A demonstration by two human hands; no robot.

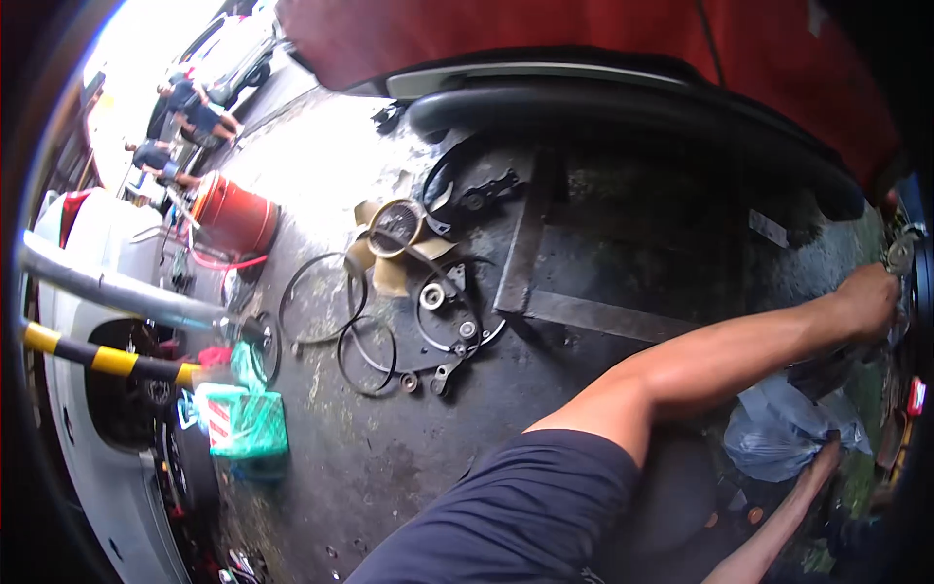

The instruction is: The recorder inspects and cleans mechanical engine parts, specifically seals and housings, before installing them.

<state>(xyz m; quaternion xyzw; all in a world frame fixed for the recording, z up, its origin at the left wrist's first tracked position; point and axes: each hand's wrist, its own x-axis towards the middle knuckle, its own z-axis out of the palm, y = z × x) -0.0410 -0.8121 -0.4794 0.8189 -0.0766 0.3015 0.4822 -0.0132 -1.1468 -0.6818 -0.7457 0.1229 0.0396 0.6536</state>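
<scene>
At the far right edge, my left hand (866,304) is closed with the arm stretched out to the right. A greyish metal-looking piece (902,251) shows just beyond its fingers; what the fingers hold is hard to make out. Below it, my right hand (827,456) grips the gathered neck of a bluish translucent plastic bag (773,438). The bag is bulging and crumpled, and its contents cannot be told.
Belts (321,292), a fan (394,234), pulleys (432,296) and other engine parts lie on the dark floor. A metal frame (593,313) stands under a red vehicle (584,29). At left are a red bucket (238,219), a striped bar (112,358) and a green bag (258,428). People (199,107) are far off.
</scene>
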